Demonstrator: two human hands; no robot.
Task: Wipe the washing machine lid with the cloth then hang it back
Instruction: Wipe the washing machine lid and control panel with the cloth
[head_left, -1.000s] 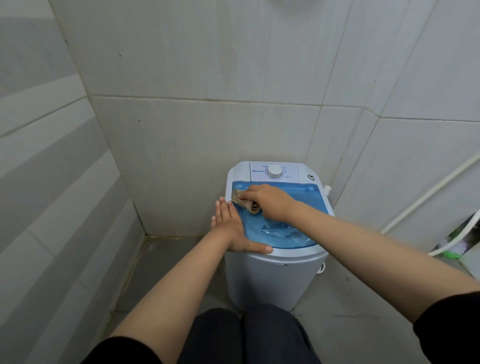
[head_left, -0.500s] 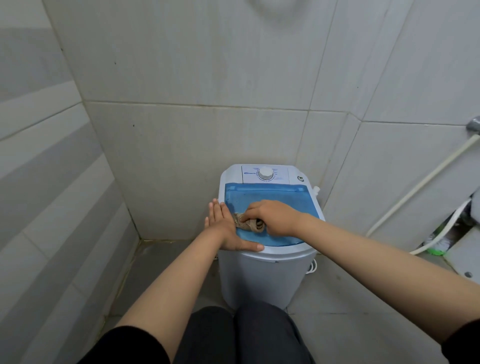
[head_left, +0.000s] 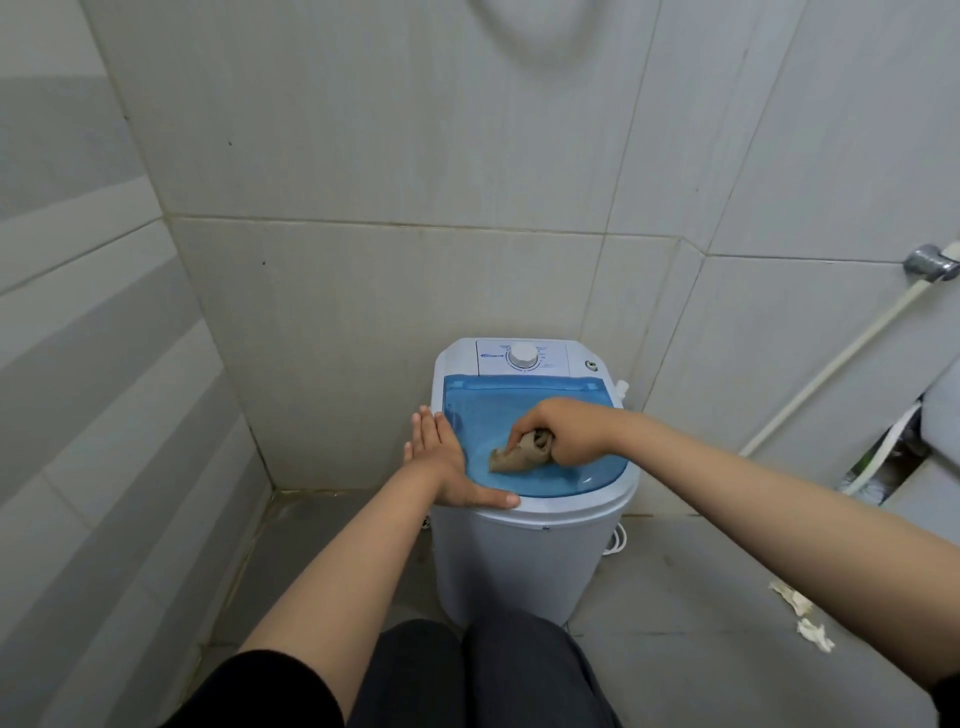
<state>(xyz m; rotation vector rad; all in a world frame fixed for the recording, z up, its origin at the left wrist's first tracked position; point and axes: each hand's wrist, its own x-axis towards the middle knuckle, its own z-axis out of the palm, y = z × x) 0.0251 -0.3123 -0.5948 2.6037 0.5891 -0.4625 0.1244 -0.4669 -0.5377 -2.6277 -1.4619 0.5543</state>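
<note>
The fingers (head_left: 524, 432) of the right hand (head_left: 563, 434) are curled tight around a bunched tan cloth (head_left: 522, 454), pressing its loose lower fold down onto the blue translucent lid (head_left: 519, 400) of the small white washing machine (head_left: 524, 561); the cloth sits on the near middle of the lid, a little left of centre. The left hand (head_left: 447, 462) lies flat and empty, fingers straight and together along the machine's left rim, thumb stretched across the front rim, apparently steadying the tub. Behind the lid the control panel with its white dial (head_left: 522, 355) is untouched. The machine stands in a tiled corner, on a grey floor (head_left: 701, 571), with a white hose (head_left: 831, 364) running up the wall to the right and a few scraps of paper (head_left: 802, 616) on the floor at the right. The step in hand reads as the wiping itself, the first half of the task; how much of the lid has been covered cannot be told from its surface, which shows no clear wet or dry boundary. The next move probably calls for dragging the cloth under steady downward pressure across the far and right parts of the lid and along its edges, with the left hand bracing so the light machine does not shift. After that comes the hanging back, and no hook or rail for the cloth is in view, so the person will likely have to turn to find it.
</note>
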